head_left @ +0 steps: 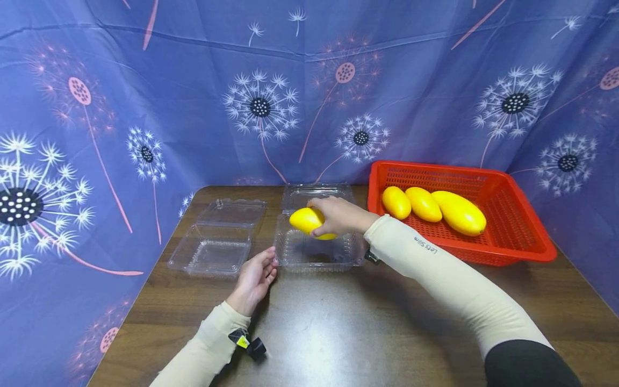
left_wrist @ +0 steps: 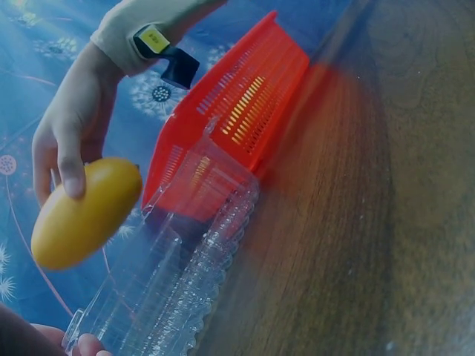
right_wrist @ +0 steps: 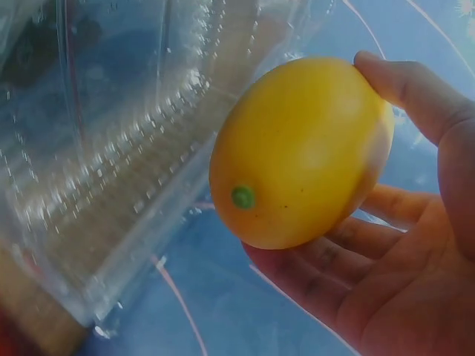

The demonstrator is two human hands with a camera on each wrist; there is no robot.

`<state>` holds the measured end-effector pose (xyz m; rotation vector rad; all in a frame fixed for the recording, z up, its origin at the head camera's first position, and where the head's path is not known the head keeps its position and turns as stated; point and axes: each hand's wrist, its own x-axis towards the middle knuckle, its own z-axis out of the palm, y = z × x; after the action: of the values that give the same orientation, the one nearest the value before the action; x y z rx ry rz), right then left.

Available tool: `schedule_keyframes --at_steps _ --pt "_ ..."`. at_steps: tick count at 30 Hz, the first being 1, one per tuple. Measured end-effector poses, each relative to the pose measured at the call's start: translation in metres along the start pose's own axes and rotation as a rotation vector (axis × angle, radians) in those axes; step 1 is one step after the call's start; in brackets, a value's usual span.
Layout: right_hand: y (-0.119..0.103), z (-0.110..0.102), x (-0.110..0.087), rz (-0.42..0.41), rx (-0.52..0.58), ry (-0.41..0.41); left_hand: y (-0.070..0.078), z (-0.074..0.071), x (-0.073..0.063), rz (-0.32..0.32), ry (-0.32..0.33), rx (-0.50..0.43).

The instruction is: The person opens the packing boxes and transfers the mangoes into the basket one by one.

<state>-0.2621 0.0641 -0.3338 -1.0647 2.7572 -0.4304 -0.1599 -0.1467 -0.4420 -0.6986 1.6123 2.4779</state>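
My right hand (head_left: pixel 336 215) holds a yellow mango (head_left: pixel 306 220) above an opened clear plastic clamshell box (head_left: pixel 321 263). In the right wrist view, thumb and fingers wrap the mango (right_wrist: pixel 297 156), and a small green stem spot faces the camera. My left hand (head_left: pixel 254 277) pinches the front left corner of that same box; in the left wrist view its fingertips (left_wrist: pixel 90 344) show at the box's rim (left_wrist: pixel 159 297). From there the mango (left_wrist: pixel 87 213) appears over the box, gripped from above.
A second opened clear clamshell box (head_left: pixel 213 252) sits to the left. To the right, a red plastic basket (head_left: pixel 512 215) contains three yellow mangoes (head_left: pixel 423 204). Everything stands on a brown wooden table (head_left: pixel 387 333), with a blue dandelion-patterned cloth (head_left: pixel 193 64) hanging behind.
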Motion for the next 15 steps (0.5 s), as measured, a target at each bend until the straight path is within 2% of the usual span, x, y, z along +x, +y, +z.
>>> schedule_keyframes --at_steps 6,15 --pt "0.002 -0.016 -0.005 -0.005 -0.012 0.032 0.001 0.0 0.0 0.002 0.0 -0.001" --pt "0.013 -0.037 -0.01 0.033 -0.03 0.047 0.0 -0.001 -0.001 0.007 -0.002 -0.022"
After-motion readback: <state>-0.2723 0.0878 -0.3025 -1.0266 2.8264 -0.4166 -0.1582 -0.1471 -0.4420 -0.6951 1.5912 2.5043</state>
